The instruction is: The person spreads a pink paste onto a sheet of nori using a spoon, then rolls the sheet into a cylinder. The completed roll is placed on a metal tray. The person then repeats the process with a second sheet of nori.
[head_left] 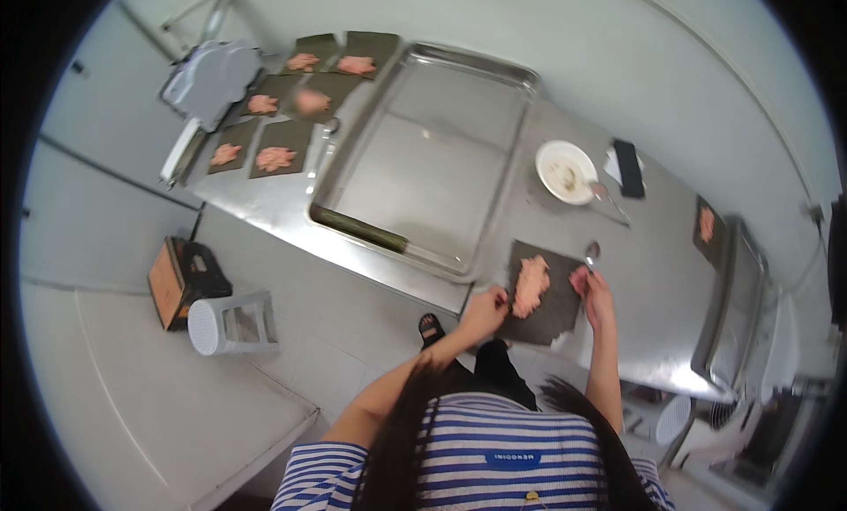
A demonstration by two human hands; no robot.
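A dark seaweed sheet (550, 324) lies at the near edge of the steel table, with a long mound of pale pink minced filling (531, 287) along it. My left hand (485, 313) pinches the sheet's left edge with fingers curled. At the right edge my right hand (601, 303) has its fingers closed against a small reddish-pink lump (579, 280); exactly what it is cannot be made out. Just beyond that hand rests a metal spoon (592, 252). A dark green roll (360, 228) lies along the near end of the large steel tray (481, 266).
Several seaweed sheets with pink filling (276, 158) cover the table's left end, beside another spoon (325, 141). On the right are a white bowl (566, 172), a black phone-like slab (629, 169) and one more filled sheet (708, 233). A white stool (231, 324) stands on the floor.
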